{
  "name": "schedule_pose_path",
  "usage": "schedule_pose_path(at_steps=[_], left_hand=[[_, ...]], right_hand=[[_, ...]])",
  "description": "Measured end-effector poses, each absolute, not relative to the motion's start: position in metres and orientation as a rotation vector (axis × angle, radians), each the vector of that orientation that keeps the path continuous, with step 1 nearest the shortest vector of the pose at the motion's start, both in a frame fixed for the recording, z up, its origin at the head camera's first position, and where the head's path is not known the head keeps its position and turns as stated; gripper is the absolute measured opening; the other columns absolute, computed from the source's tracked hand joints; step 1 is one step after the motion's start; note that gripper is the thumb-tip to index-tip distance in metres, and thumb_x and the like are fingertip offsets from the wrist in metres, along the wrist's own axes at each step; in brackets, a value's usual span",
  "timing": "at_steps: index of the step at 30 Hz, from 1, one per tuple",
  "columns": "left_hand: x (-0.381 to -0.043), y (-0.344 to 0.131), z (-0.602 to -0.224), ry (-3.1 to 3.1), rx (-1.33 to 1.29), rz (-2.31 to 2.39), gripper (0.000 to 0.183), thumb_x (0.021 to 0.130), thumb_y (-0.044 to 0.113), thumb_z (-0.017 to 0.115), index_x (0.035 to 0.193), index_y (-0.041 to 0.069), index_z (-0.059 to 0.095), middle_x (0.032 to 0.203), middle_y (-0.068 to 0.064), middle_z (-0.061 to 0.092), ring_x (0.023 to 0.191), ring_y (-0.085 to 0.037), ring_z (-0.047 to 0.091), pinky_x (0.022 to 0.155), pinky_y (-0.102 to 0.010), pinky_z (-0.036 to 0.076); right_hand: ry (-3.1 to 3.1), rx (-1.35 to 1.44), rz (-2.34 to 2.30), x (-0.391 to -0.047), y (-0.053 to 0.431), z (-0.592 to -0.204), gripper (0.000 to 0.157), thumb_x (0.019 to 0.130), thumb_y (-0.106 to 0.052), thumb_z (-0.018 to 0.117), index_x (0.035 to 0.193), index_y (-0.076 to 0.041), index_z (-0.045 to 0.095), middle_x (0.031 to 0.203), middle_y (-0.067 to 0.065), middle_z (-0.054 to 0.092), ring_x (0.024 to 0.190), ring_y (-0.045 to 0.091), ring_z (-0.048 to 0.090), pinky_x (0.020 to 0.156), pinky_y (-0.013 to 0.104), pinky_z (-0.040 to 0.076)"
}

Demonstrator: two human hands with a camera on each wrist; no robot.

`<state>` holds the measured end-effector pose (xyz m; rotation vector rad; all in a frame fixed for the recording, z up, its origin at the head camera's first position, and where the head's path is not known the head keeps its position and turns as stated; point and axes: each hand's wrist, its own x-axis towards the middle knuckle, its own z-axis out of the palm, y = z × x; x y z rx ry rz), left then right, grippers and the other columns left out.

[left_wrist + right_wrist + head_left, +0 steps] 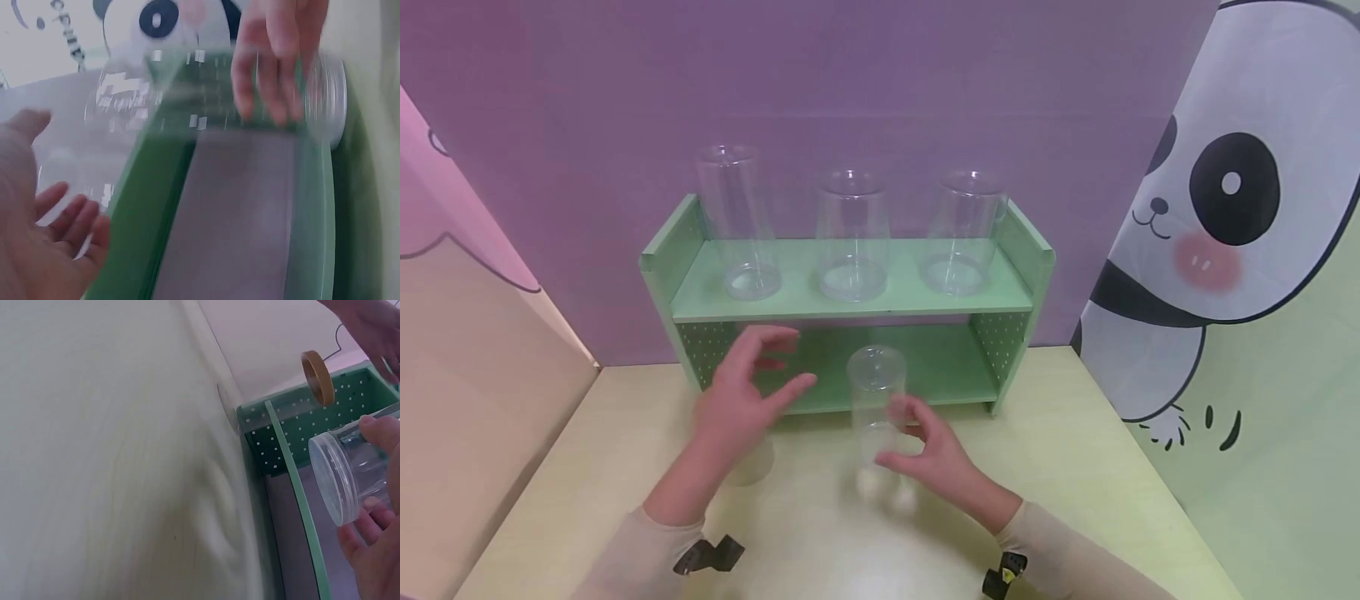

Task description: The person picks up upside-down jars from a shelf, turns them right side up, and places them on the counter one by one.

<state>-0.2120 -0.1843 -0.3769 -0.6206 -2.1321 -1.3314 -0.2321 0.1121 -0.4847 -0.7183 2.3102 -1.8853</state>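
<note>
My right hand (936, 454) grips a tall clear cup (877, 387) by its lower part, in front of the shelf's lower level. In the right wrist view the wide end of that cup (331, 481) shows between the thumb and fingers. My left hand (737, 400) is raised to the left, its thumb and fingers spread apart and holding nothing. Below and behind it a second clear vessel (752, 467) stands on the table, mostly hidden by the hand and wrist. The right wrist view shows this clear vessel (275, 414) with a brown ring (319, 378) at its top.
A green two-level shelf (850, 315) stands at the back of the pale table (820, 533), against a purple wall. On its upper level stand three clear vessels: a tall one (741, 225), a middle one (853, 237) and a right one (962, 233). A panda picture covers the right wall.
</note>
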Motion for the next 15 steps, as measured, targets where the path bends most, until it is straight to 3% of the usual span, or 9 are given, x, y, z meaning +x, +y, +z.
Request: schedule_pose_path(at_steps=[5, 15], left_hand=[[-0.213, -0.154, -0.374, -2.343, -0.763, -1.363, 0.072, 0.09, 0.024, 0.096, 0.15, 0.012, 0.058, 0.143, -0.004, 0.062, 0.133, -0.024, 0.06, 0.111, -0.049, 0.056], [-0.216, -0.137, -0.374, -2.426, -0.804, -1.394, 0.077, 0.089, 0.031, 0.097, 0.153, 0.015, 0.058, 0.145, 0.003, 0.063, 0.128, -0.02, 0.062, 0.108, -0.048, 0.058]], right_hand=[[2.281, -0.766, -1.876, -0.228, 0.108, -0.483, 0.084, 0.088, -0.004, 0.094, 0.161, -0.016, 0.053, 0.147, 0.017, 0.062, 0.135, 0.047, 0.061, 0.093, 0.038, 0.067], [2.351, -0.891, -1.819, -0.226, 0.103, -0.485, 0.081, 0.087, -0.01, 0.096, 0.158, -0.017, 0.055, 0.144, 0.007, 0.064, 0.136, 0.032, 0.062, 0.114, 0.046, 0.057]])
